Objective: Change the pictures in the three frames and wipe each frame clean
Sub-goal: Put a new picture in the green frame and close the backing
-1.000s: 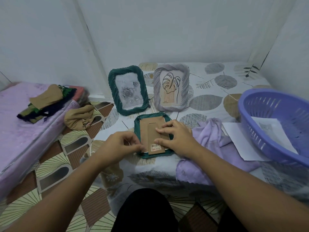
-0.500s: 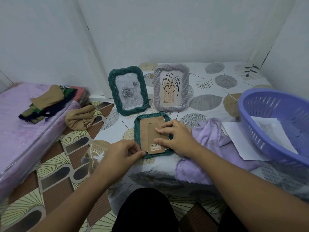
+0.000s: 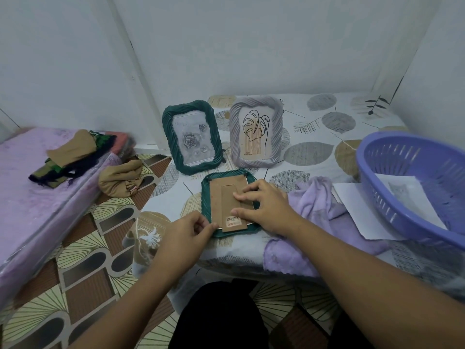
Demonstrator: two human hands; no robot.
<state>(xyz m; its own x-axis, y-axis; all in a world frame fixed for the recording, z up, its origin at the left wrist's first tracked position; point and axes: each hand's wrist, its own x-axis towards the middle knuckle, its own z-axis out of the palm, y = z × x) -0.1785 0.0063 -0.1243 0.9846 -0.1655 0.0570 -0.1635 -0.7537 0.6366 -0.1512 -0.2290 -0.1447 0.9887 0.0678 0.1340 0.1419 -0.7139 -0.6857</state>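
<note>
A green frame (image 3: 206, 197) lies face down on the low table, its brown cardboard back (image 3: 222, 197) up. My right hand (image 3: 261, 206) presses spread fingers on the cardboard's right side. My left hand (image 3: 187, 231) pinches at the frame's near left corner with thumb and forefinger. Behind stand a green frame (image 3: 192, 137) with a rose picture and a grey frame (image 3: 255, 132) with a leaf drawing. A lilac cloth (image 3: 317, 210) lies right of the flat frame.
A purple basket (image 3: 412, 187) at the right holds a printed sheet; a white sheet (image 3: 352, 207) lies partly under it. A lilac mattress (image 3: 30, 192) with folded clothes is at the left. A tan cloth bundle (image 3: 120, 177) sits on the patterned floor.
My left hand has slid down along the frame's left edge to its near left corner. My right hand has stayed on the cardboard.
</note>
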